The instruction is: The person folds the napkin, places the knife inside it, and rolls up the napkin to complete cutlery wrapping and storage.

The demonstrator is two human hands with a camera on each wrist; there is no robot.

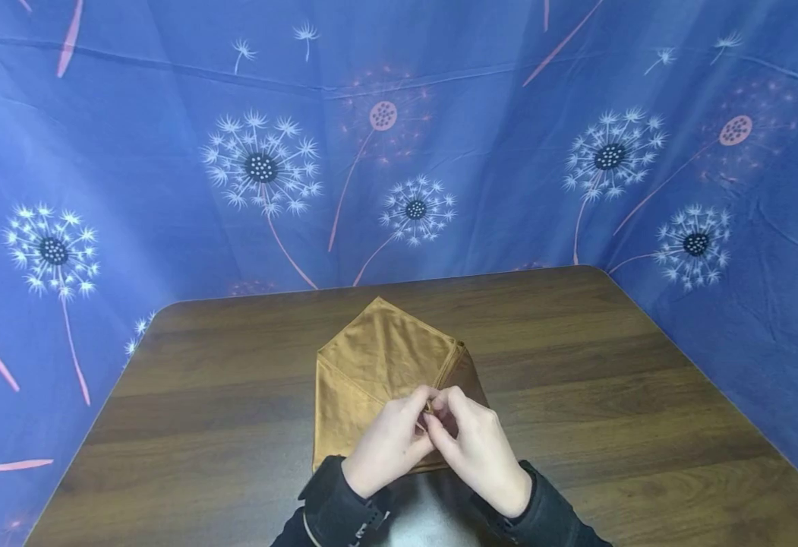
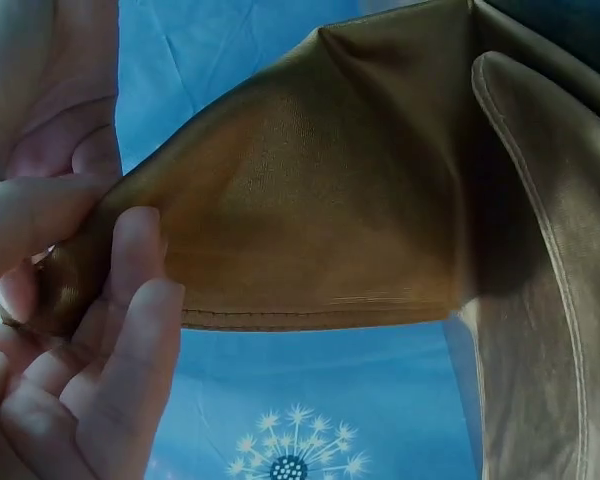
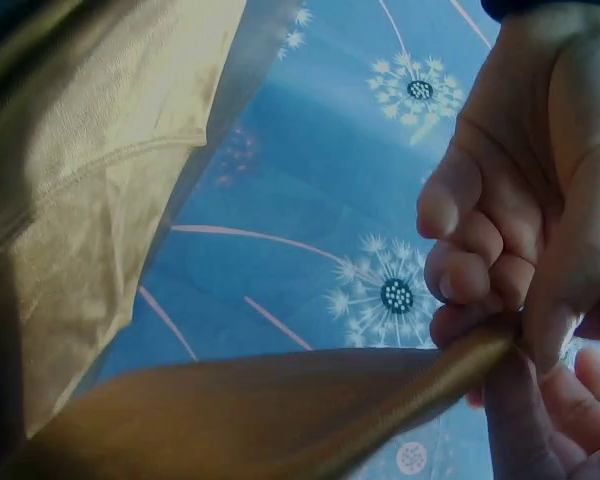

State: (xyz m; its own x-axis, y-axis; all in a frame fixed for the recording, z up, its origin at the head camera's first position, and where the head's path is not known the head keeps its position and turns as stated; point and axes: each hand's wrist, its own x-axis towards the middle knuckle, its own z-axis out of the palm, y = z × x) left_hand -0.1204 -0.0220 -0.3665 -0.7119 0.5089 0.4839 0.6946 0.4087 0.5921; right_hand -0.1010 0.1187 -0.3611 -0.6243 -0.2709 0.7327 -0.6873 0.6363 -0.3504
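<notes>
A shiny golden-brown cloth [image 1: 388,349] with stitched edges lies on the table, folded into a pointed, envelope-like shape with its tip toward the far edge. Over its near right part, my left hand [image 1: 392,437] and right hand [image 1: 474,441] meet fingertip to fingertip. Both pinch a raised part of the cloth between thumb and fingers. From the left wrist, a stretched flap [image 2: 300,200] with a stitched hem narrows into the bunched end at the fingers. In the right wrist view the right hand [image 3: 525,170] grips the cloth's thin edge, close beside the left fingers [image 3: 520,410].
The brown wood-grain table [image 1: 610,380] has rounded far corners and extends on both sides of the cloth. Behind and beside it hangs a blue curtain [image 1: 487,152] printed with dandelions. Dark sleeves [image 1: 337,501] cover both wrists.
</notes>
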